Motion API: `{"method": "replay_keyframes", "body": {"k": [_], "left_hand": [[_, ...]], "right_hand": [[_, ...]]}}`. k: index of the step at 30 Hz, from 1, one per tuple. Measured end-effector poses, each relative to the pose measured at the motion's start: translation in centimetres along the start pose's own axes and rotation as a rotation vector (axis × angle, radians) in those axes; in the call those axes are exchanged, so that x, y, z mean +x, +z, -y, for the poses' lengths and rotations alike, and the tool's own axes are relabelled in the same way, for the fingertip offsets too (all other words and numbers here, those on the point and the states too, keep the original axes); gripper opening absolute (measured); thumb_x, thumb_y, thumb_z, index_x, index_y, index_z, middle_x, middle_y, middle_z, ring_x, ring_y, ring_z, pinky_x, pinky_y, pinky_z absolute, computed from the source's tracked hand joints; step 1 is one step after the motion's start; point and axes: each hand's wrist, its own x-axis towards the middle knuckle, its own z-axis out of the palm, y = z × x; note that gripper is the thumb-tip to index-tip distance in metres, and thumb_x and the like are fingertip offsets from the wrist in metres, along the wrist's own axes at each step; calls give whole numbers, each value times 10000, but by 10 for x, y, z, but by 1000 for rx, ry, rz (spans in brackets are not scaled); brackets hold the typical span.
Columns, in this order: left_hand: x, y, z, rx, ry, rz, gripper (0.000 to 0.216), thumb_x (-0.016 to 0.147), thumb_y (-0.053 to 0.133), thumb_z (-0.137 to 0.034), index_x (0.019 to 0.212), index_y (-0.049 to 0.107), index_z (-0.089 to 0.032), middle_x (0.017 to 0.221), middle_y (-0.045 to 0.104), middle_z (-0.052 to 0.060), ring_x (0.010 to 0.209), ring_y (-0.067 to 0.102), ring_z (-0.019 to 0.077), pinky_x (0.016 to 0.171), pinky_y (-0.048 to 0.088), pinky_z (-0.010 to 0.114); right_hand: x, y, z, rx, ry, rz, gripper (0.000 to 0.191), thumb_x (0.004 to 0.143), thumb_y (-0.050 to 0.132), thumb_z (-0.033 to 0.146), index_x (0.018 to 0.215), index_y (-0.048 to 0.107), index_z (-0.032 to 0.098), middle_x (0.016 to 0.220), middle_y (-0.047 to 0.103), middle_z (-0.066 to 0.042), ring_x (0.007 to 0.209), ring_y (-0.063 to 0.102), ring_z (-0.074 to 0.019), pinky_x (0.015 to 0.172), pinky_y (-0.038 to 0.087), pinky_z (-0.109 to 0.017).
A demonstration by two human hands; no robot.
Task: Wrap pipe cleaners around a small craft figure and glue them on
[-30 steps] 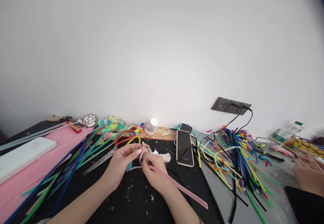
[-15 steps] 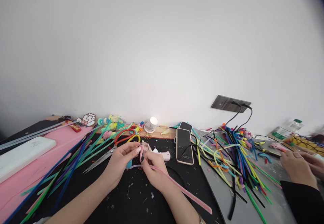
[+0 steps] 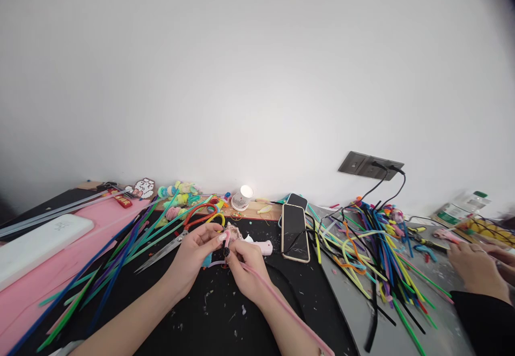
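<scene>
Both my hands meet over the black mat point(image 3: 209, 313). My left hand point(image 3: 193, 257) pinches a small pink fuzzy piece point(image 3: 232, 234) between thumb and fingertips. My right hand point(image 3: 245, 270) is closed on a long pink pipe cleaner point(image 3: 281, 305), whose near end curls up against that piece while its free end trails across my right forearm toward the bottom edge. A pink glue gun point(image 3: 261, 247) lies just behind my right hand.
Scissors with red and yellow handles point(image 3: 177, 235) lie left of my hands among long coloured pipe cleaners point(image 3: 120, 249). Two phones point(image 3: 294, 224) lie to the right, then a heap of pipe cleaners point(image 3: 374, 243). Another person's hands point(image 3: 477, 267) work at far right.
My right hand has drawn the pink pipe cleaner in closer to the fuzzy piece, and its free end has swung down toward me. The other person's hands have shifted about at far right.
</scene>
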Motion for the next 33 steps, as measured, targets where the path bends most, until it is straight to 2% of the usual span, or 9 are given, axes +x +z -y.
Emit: {"method": "replay_keyframes", "body": {"k": [5,13,33], "left_hand": [[-1,0,1,20,33,24,304,607,828,-316,747,591,-186,683,598,-35,680,559,133,674,453,236],[0,-2,4,19,36,59,309,688,787,-317,733,507,-194,676,519,-55,680,501,106,641,419,199],[1,-1,5,110,81,47,320,647,795,-317,725,507,-205,650,520,-61,639,533,125,606,421,220]], "right_hand": [[1,1,-1,-8,-1,10,212,822,444,201,619,381,209,552,379,53,510,348,-108,514,268,-231],[0,1,-2,-4,23,27,245,838,441,224,602,373,212,557,405,40,521,381,-115,523,283,-235],[-1,3,-4,-17,-13,39,232,834,450,186,607,406,206,570,434,39,530,384,-113,537,301,-237]]}}
